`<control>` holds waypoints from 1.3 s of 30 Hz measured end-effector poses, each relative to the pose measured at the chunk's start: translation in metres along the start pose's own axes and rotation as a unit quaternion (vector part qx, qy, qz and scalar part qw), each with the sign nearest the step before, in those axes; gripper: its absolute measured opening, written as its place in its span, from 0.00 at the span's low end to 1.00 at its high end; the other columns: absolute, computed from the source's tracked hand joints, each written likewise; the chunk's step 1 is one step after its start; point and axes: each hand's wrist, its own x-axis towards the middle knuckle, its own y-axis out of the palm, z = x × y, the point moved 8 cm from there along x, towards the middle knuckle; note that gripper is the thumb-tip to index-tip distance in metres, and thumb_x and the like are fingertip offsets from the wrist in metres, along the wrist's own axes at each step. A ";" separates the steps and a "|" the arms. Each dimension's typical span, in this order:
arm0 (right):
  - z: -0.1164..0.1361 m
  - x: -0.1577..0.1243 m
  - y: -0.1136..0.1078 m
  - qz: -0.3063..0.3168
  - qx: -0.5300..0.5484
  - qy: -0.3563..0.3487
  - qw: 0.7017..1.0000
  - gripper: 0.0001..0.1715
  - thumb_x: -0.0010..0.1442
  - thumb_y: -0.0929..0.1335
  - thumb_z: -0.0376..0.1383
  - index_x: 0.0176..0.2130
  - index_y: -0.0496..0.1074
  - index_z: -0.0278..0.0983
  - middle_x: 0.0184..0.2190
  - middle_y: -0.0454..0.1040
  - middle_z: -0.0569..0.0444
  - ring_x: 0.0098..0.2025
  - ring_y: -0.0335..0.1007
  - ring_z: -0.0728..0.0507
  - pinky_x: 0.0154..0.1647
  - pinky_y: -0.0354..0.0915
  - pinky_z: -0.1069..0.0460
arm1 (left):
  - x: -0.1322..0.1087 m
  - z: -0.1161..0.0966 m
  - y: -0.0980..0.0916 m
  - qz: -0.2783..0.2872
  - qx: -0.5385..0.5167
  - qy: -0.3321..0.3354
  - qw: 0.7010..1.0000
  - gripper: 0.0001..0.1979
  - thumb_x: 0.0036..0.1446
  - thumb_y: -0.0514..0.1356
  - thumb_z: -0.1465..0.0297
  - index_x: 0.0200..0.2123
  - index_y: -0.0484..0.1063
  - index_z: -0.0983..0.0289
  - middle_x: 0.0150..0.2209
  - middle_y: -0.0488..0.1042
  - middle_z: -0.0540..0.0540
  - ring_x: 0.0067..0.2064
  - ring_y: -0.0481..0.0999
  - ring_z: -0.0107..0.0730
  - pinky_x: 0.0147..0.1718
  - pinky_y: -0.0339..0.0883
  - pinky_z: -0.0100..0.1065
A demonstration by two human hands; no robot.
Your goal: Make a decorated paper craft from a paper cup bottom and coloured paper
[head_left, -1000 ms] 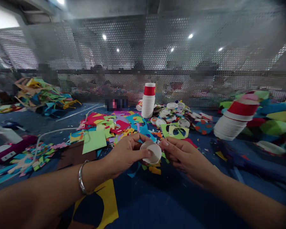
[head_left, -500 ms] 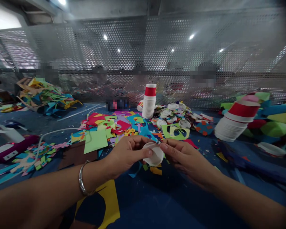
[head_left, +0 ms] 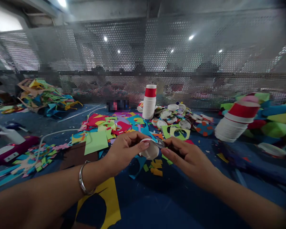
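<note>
Between the fingers and thumb of my left hand point(head_left: 127, 148) is a shallow white paper cup bottom point(head_left: 150, 152), tilted so that its round face shows. My right hand point(head_left: 184, 156) is closed on what look like small scissors point(head_left: 160, 143). Their grey blades lie against the cup bottom's upper right edge, and the handles are mostly hidden by my fingers. Small orange paper pieces point(head_left: 156, 168) lie on the table under my hands. Behind the hands is a heap of coloured paper scraps point(head_left: 119, 125).
A tall stack of paper cups point(head_left: 149, 106) stands at the back, another stack point(head_left: 235, 122) at right. Cut cup bottoms point(head_left: 171, 113) are piled between them. At left are a purple power strip point(head_left: 14, 148) and a white cable point(head_left: 39, 144). A yellow cut sheet point(head_left: 112, 203) lies in front.
The cup bottom has tilted and shifted slightly left and down in my left hand. My right fingers have spread a little, and the grey blades now show beside the cup bottom.
</note>
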 end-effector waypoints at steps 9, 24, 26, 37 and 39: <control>0.004 -0.001 -0.004 -0.009 -0.069 -0.025 0.997 0.18 0.69 0.63 0.50 0.34 0.66 0.40 0.24 0.64 0.60 0.26 0.57 0.48 0.26 0.53 0.52 | -0.003 -0.002 -0.002 0.012 0.062 0.035 0.997 0.09 0.59 0.65 0.63 0.38 0.76 0.63 0.33 0.76 0.51 0.34 0.73 0.25 0.35 0.66 0.28; 0.001 -0.002 0.003 0.022 -0.070 -0.021 0.997 0.19 0.70 0.62 0.48 0.33 0.68 0.39 0.23 0.64 0.60 0.25 0.56 0.49 0.26 0.53 0.52 | -0.004 0.013 0.000 0.019 -0.022 -0.045 0.999 0.10 0.56 0.68 0.64 0.36 0.75 0.66 0.30 0.76 0.50 0.29 0.71 0.22 0.30 0.63 0.26; 0.001 -0.003 0.003 0.022 -0.073 -0.025 0.997 0.20 0.70 0.62 0.47 0.32 0.68 0.39 0.23 0.63 0.60 0.25 0.56 0.50 0.26 0.53 0.52 | -0.005 0.012 0.001 0.020 -0.017 -0.041 0.999 0.11 0.56 0.67 0.64 0.35 0.75 0.66 0.30 0.75 0.50 0.29 0.70 0.22 0.29 0.63 0.25; -0.001 -0.003 0.001 0.011 -0.079 -0.028 0.996 0.21 0.70 0.61 0.49 0.33 0.70 0.38 0.23 0.64 0.60 0.24 0.56 0.50 0.25 0.52 0.52 | -0.008 0.017 0.005 0.006 -0.087 -0.118 0.989 0.09 0.53 0.70 0.67 0.32 0.76 0.66 0.27 0.75 0.49 0.26 0.70 0.20 0.26 0.62 0.24; -0.004 -0.002 0.002 0.018 -0.061 -0.018 0.998 0.22 0.70 0.61 0.50 0.32 0.69 0.38 0.23 0.63 0.60 0.24 0.56 0.50 0.25 0.52 0.52 | -0.007 0.018 0.005 0.009 -0.097 -0.124 0.988 0.09 0.52 0.70 0.67 0.33 0.77 0.66 0.27 0.76 0.49 0.26 0.71 0.20 0.26 0.62 0.24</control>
